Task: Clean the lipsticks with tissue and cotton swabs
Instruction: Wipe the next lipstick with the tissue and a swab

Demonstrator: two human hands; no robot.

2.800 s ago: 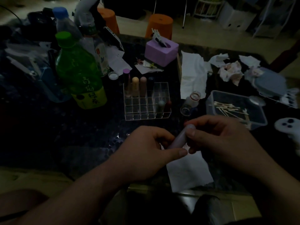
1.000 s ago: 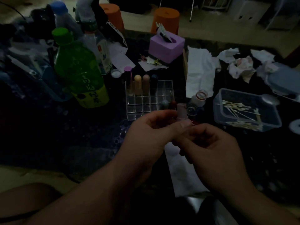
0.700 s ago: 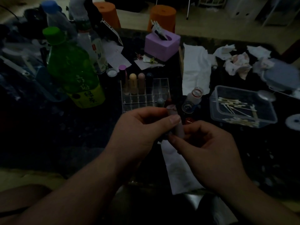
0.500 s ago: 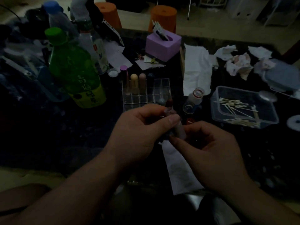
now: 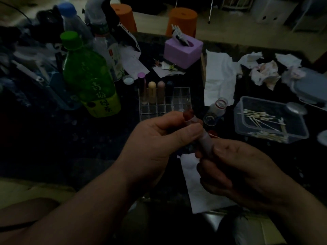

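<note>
A pale plastic lipstick tube (image 5: 205, 141) is held tilted above the near middle of the dark table (image 5: 79, 138), its dark red tip (image 5: 188, 114) exposed at the upper end, probably so that the stick can be reached for wiping. The upper part of the tube is pinched by the grip of the left hand (image 5: 159, 138), thumb against fingers, while the lower end is enclosed by the curled grip of the right hand (image 5: 238, 170), which seems suited to twisting the base. One flat white tissue sheet (image 5: 200, 190) is spread directly below the hands, likely to catch residue and lie ready for use. Just beyond, one clear acrylic compartment organiser (image 5: 182, 98) is stood, where four capped lipsticks (image 5: 152, 91) are counted upright in the back row; its front row is partly hidden by the left hand. To the right, one clear plastic box (image 5: 238, 124) of cotton swabs (image 5: 260, 119), too many to count, is kept within reach. One small glass vial (image 5: 218, 106) is seen between organiser and box. Farther back, one larger white tissue sheet (image 5: 219, 76), about three crumpled tissues (image 5: 265, 73) and one purple tissue box (image 5: 183, 52) are seen; at the left, one green bottle (image 5: 88, 76) and two clear bottles (image 5: 106, 45) are counted.
</note>
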